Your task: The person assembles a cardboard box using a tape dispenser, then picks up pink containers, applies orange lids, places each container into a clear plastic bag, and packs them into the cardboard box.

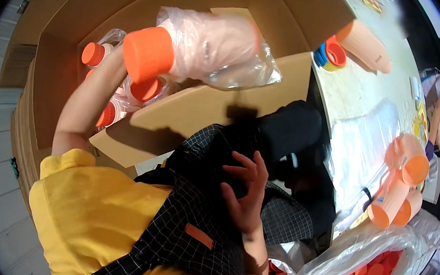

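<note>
"Orange lid (148, 53), peach body: that bottle (214, 44) is at your twelve o'clock, lying sideways in a loose clear bag (265, 69), with the cardboard box (293, 15) behind it."

"And how are my hands?"

"Your left forearm (92, 96) ends behind the lid, which hides the left hand, so I cannot tell whether its fingers are closed on anything. Your right hand (248, 195), at five o'clock, has its fingers spread apart and holds nothing."

"How should the bottle handle?"

"Probably light for its bulk and fairly stiff, if it is hollow plastic as it looks. Expect trouble from the bag: thin, soft film, wrinkled and likely slippery, so it could slide over the body beneath."

"Where do I take hold?"

"Wrap your fingers around the middle of the body, pressing through the film, or take the lid, which looks bare, between ten and eleven o'clock. Avoid the bag's loose end at one o'clock; it could tear. You needn't treat the bottle as fragile, though a knock might scuff it."
</note>
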`<move>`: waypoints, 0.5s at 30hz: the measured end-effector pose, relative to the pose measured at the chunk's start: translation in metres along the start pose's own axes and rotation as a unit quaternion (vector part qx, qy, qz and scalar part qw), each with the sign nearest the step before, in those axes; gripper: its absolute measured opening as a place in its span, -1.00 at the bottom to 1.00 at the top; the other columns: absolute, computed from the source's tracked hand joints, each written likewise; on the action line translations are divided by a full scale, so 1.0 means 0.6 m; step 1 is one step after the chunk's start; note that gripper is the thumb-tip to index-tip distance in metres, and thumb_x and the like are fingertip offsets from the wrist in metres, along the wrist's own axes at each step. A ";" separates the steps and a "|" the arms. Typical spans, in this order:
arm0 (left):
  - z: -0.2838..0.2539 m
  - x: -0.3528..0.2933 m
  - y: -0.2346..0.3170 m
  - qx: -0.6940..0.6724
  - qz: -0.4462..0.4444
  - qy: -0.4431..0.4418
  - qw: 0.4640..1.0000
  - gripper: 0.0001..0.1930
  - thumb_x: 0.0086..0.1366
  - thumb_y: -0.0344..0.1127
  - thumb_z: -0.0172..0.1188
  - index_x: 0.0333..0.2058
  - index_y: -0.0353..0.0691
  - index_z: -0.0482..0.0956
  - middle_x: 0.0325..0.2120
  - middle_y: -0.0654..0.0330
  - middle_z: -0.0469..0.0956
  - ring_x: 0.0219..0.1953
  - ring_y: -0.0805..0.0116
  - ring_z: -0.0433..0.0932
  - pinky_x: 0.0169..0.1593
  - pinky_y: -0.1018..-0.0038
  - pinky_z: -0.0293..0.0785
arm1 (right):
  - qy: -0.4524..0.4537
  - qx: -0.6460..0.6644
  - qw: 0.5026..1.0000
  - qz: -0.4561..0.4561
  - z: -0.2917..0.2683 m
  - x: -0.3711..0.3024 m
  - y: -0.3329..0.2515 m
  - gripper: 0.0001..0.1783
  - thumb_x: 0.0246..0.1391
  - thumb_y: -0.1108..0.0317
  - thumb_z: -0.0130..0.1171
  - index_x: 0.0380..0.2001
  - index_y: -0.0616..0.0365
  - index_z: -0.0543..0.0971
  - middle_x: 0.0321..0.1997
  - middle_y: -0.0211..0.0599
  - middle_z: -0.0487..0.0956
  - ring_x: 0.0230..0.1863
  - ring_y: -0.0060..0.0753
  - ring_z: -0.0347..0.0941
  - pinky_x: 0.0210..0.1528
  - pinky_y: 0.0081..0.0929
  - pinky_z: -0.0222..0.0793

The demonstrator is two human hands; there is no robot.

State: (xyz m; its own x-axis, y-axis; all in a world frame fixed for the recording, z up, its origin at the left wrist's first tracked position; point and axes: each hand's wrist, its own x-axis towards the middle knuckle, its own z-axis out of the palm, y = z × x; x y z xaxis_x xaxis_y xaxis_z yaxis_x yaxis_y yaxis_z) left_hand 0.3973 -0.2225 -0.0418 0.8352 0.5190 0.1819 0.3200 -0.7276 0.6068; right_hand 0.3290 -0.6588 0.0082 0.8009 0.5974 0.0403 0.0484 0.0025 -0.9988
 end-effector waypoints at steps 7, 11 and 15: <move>0.081 0.020 -0.317 0.249 -0.155 -0.258 0.920 -0.53 0.28 -0.26 0.25 0.13 -0.30 0.45 0.04 -0.07 0.54 0.07 0.00 0.55 0.06 0.18 0.50 | 0.160 0.006 0.979 0.124 -0.053 -0.058 0.080 -0.15 0.08 0.68 0.19 0.42 0.14 0.13 0.19 -0.13 0.50 -0.09 -0.46 0.52 0.07 -0.44 0.45; 0.163 0.007 -0.397 0.252 -0.190 -0.382 0.869 -0.54 0.30 -0.21 0.24 0.11 -0.30 0.47 0.02 -0.06 0.55 0.04 0.03 0.56 0.03 0.18 0.50 | 0.246 -0.116 0.955 0.116 -0.209 0.009 0.042 -0.35 0.15 0.59 0.22 0.29 0.19 0.27 -0.01 -0.30 0.52 -0.12 -0.56 0.46 0.00 -0.53 0.44; 0.163 0.045 -0.371 0.282 -0.234 -0.357 0.859 -0.54 0.32 -0.15 0.24 0.09 -0.30 0.48 0.00 -0.06 0.56 0.01 0.05 0.58 0.00 0.18 0.51 | 0.391 -0.356 0.849 -0.016 -0.412 0.171 0.030 -0.48 0.15 0.37 0.29 0.12 0.30 0.39 -0.06 -0.14 0.53 -0.15 -0.37 0.47 -0.14 -0.40 0.46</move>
State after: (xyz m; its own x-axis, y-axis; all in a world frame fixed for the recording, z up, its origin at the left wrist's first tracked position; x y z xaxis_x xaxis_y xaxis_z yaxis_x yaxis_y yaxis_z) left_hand 0.3925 -0.0904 -0.2477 0.5531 0.5525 -0.6235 0.6925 -0.7210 -0.0247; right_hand 0.5595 -0.7959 0.0009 0.9302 -0.1087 0.3505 0.2032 -0.6429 -0.7385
